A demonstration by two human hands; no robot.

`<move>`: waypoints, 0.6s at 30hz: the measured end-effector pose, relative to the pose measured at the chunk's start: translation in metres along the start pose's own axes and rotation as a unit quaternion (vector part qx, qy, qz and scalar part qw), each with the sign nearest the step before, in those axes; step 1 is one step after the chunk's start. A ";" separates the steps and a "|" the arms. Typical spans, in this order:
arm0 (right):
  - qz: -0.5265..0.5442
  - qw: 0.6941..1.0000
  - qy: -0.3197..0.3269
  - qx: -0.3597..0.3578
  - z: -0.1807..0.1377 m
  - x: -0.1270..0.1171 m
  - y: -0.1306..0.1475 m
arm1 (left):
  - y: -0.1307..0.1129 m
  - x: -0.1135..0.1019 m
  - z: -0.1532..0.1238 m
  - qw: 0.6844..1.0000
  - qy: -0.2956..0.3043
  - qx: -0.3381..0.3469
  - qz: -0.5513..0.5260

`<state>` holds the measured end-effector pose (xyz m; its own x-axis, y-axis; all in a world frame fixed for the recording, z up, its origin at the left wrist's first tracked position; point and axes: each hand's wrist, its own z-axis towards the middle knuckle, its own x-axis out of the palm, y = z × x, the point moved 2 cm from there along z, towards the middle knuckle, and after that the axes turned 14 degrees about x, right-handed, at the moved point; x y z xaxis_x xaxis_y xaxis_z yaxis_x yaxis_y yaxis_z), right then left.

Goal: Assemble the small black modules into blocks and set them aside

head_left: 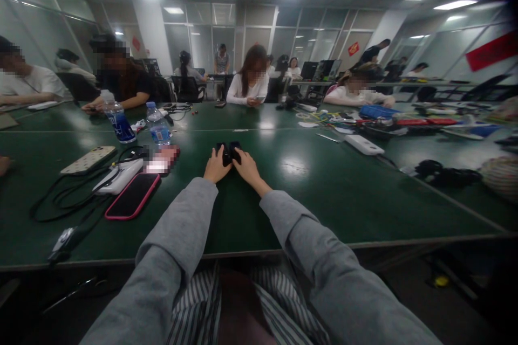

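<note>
Both hands rest on the green table [324,194], arms stretched forward. My left hand [217,167] is closed around a small black block-like object [221,146]. My right hand [246,165] closes on a similar dark object [234,146] right beside it. Whether these are two separate pieces or two halves of one thing, I cannot tell, since fingers cover much of them. To the left of my hands lie a phone in a pink case [133,197], a white power bank [118,177] with a black cable, and a reddish phone [163,160], partly blurred out.
A patterned phone [89,160], a blue-labelled bottle [118,118] and a clear water bottle [158,126] are at the left. On the right are a white power strip [364,144], black cables [447,172] and piled tools and wires. Several people sit around the table.
</note>
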<state>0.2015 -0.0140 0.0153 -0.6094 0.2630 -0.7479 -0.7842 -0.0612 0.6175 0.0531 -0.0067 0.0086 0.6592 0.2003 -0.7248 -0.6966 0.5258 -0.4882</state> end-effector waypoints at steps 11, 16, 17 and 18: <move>-0.003 1.000 -0.007 0.023 0.005 0.006 0.003 | -0.005 0.008 0.008 0.999 0.010 -0.032 -0.009; -0.001 1.000 -0.006 0.025 0.004 0.006 0.003 | -0.005 0.007 0.007 0.999 0.019 -0.019 -0.019; 0.000 1.000 -0.007 0.026 0.005 0.006 0.003 | -0.006 0.006 0.007 1.000 0.016 -0.015 -0.022; -0.001 1.000 -0.007 0.027 0.005 0.006 0.002 | -0.007 0.005 0.007 1.000 0.011 -0.008 -0.024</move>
<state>0.1962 -0.0082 0.0132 -0.6058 0.2764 -0.7461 -0.7780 -0.0094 0.6282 0.0633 -0.0037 0.0113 0.6861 0.1566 -0.7104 -0.6683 0.5215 -0.5304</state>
